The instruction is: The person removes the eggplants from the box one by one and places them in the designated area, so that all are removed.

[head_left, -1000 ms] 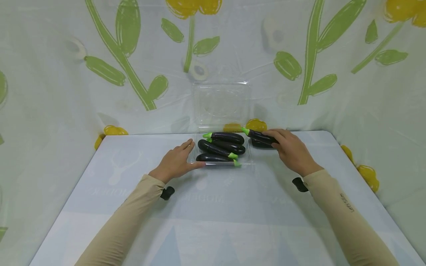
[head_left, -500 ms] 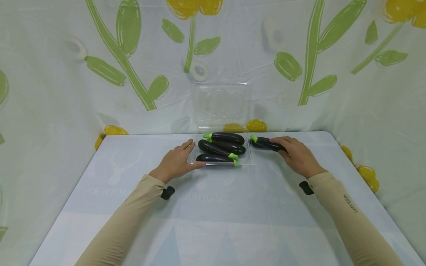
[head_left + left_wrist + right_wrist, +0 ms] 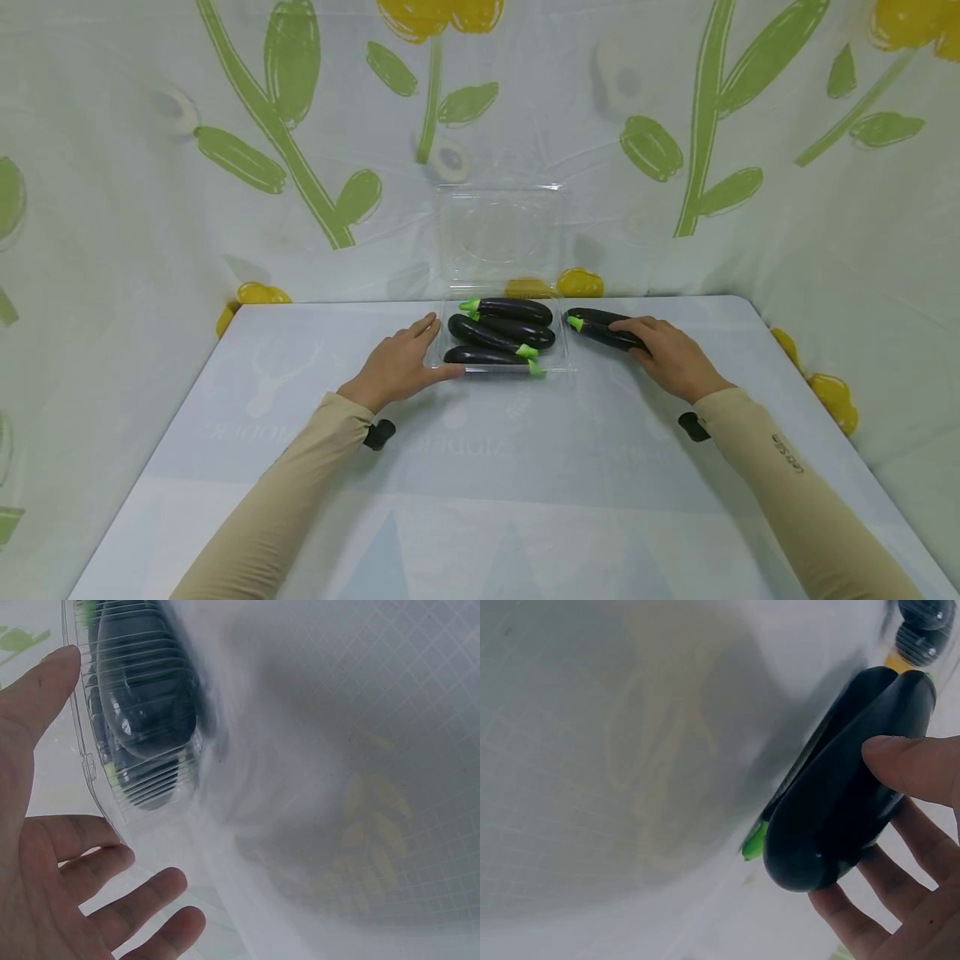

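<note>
A clear plastic clamshell box [image 3: 564,360] stands at the table's far edge with several eggplants [image 3: 491,333] inside. My left hand [image 3: 397,362] lies against its left front corner, fingers spread and thumb at the front rim. In the left wrist view the thumb and fingertips meet the box's edge [image 3: 88,766]. To the right of the box, my right hand [image 3: 675,360] grips a dark eggplant [image 3: 602,333] near the end away from its green stem. Just behind that one lies another eggplant [image 3: 592,314], also seen beside the held eggplant [image 3: 840,802] in the right wrist view.
The box's transparent lid [image 3: 499,233] is raised upright against the patterned curtain [image 3: 525,108]. A pale printed cover lies over the table [image 3: 480,467], whose right edge runs beyond my right arm.
The held eggplant has come down and to the right with my right hand, from above the other eggplant to its front side. My left hand has stayed at the box.
</note>
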Tool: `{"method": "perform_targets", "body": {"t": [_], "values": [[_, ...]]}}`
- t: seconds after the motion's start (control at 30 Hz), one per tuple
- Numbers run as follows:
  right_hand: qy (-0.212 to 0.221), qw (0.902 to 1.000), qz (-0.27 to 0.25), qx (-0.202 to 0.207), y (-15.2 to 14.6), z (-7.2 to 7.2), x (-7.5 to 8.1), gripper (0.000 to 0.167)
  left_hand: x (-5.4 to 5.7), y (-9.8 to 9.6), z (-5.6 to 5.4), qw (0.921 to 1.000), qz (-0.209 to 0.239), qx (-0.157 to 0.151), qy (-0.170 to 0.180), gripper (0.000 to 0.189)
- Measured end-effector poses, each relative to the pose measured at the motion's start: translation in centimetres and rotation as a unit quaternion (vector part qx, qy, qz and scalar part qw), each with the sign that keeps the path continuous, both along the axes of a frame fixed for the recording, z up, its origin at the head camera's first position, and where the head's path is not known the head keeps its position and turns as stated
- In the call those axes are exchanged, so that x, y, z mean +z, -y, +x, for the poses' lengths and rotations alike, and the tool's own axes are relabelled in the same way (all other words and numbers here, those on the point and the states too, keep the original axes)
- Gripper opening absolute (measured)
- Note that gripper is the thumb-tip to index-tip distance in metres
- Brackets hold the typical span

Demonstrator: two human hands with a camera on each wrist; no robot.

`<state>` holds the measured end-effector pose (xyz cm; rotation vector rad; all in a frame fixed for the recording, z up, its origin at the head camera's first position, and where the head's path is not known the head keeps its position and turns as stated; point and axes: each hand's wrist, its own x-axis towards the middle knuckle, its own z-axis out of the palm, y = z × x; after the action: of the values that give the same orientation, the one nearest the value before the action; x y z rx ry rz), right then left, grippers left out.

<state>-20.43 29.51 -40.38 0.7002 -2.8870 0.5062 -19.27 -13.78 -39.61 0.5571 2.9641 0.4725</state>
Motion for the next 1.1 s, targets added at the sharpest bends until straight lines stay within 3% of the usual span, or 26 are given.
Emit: {"method": "perform_targets", "body": {"t": [0.43, 1.1], "values": [[0.015, 0.9990, 0.033, 0.026, 0.0, -1.1, -0.7, 0.053, 0.1, -0.1, 0.1, 1.0000, 0.004, 0.000, 0.008, 0.103], [-0.007, 0.9996, 0.025, 0.008, 0.1, -1.4, -0.4, 0.046, 0.2, 0.0, 0.0, 1.0000, 0.000, -0.006, 0.002, 0.104]]}}
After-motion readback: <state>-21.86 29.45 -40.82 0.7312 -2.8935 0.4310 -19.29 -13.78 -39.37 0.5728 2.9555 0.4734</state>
